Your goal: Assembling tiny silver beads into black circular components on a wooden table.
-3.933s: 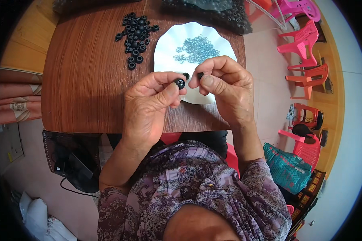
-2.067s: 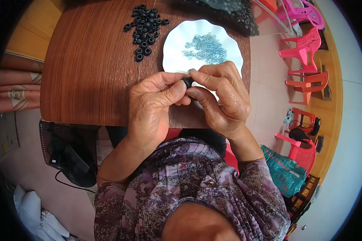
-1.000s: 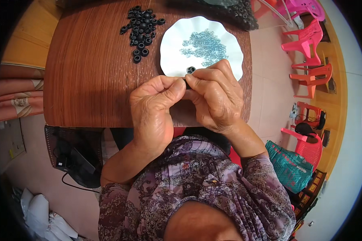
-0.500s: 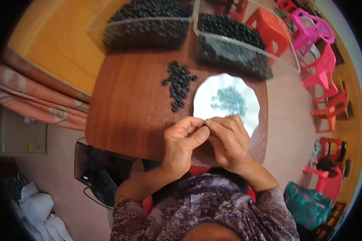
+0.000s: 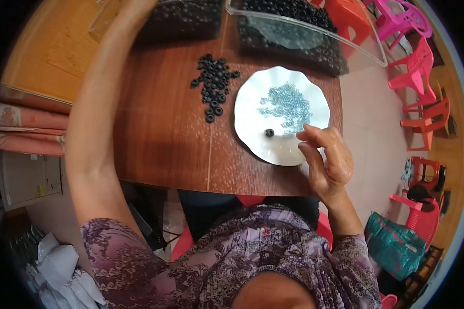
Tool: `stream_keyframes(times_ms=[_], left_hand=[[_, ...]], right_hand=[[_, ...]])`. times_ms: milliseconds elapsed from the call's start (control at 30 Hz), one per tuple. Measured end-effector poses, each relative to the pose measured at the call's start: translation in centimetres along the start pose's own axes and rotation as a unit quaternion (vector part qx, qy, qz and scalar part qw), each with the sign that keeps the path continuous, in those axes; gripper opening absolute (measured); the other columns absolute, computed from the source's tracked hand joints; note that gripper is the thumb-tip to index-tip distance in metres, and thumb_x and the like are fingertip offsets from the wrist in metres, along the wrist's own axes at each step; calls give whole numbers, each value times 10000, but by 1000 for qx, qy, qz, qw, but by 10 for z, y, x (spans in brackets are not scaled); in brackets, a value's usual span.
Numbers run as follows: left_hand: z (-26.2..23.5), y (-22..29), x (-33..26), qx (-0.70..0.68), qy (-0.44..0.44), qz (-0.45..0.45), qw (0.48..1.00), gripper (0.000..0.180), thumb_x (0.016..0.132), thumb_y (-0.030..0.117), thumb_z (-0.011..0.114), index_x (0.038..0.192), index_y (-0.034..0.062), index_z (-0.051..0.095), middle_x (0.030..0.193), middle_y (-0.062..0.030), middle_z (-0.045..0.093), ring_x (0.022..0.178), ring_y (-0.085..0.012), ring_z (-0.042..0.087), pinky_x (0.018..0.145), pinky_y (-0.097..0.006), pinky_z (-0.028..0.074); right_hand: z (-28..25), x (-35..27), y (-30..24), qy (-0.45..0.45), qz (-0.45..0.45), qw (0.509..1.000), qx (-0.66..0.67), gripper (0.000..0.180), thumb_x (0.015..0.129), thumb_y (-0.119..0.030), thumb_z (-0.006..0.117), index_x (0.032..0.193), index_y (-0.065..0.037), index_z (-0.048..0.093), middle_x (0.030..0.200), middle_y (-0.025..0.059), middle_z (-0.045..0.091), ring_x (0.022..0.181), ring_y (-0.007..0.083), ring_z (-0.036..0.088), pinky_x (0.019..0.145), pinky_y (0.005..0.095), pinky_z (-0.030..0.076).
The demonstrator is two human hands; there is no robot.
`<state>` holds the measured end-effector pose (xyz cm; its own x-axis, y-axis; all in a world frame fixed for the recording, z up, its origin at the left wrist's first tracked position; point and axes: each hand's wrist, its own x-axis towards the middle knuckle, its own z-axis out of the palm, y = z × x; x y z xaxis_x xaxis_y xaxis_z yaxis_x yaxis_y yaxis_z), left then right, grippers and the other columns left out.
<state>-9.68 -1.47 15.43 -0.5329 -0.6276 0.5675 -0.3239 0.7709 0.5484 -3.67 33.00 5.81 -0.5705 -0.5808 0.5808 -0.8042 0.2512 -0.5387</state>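
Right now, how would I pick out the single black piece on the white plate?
On the brown table, find the white plate with the wavy rim. In its lower half, left of the right hand, sits the small round black piece. It lies alone, dark beside the tiny blue-grey bits higher on the plate.

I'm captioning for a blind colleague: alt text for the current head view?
A person's right hand at the edge of a scalloped white plate bearing tiny translucent bits and one black piece; left arm stretches toward a clear bin. Black pieces lie piled on the wooden table.
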Motion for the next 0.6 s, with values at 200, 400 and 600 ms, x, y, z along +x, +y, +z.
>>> stream_keyframes(times_ms=[200, 400, 600], left_hand=[[1, -24, -82, -217, -104, 234, 942, 199, 822, 64, 634, 1010, -1, 648, 903, -37, 644, 790, -89, 584, 710, -240, 479], [-31, -20, -186, -231, -217, 161, 935, 160, 801, 22, 603, 952, -18, 637, 795, -73, 622, 708, -102, 583, 637, -232, 468], [-46, -7, -233, -335, -254, 51, 906, 134, 829, 7, 611, 958, -22, 632, 811, -45, 597, 702, -84, 554, 629, -202, 449]], right_hand=[[2, 2, 17, -45, 29, 997, -56, 205, 692, 89, 633, 880, 9, 645, 765, 106, 614, 685, 242, 581, 605, 310, 457], [30, 6, 30, -140, -47, 984, -101, 216, 634, 48, 653, 838, -24, 655, 753, 87, 582, 709, 243, 553, 613, 338, 460], [38, 10, 28, -182, -86, 965, -171, 198, 622, 6, 677, 813, -20, 631, 734, 92, 557, 689, 260, 526, 623, 350, 448]])
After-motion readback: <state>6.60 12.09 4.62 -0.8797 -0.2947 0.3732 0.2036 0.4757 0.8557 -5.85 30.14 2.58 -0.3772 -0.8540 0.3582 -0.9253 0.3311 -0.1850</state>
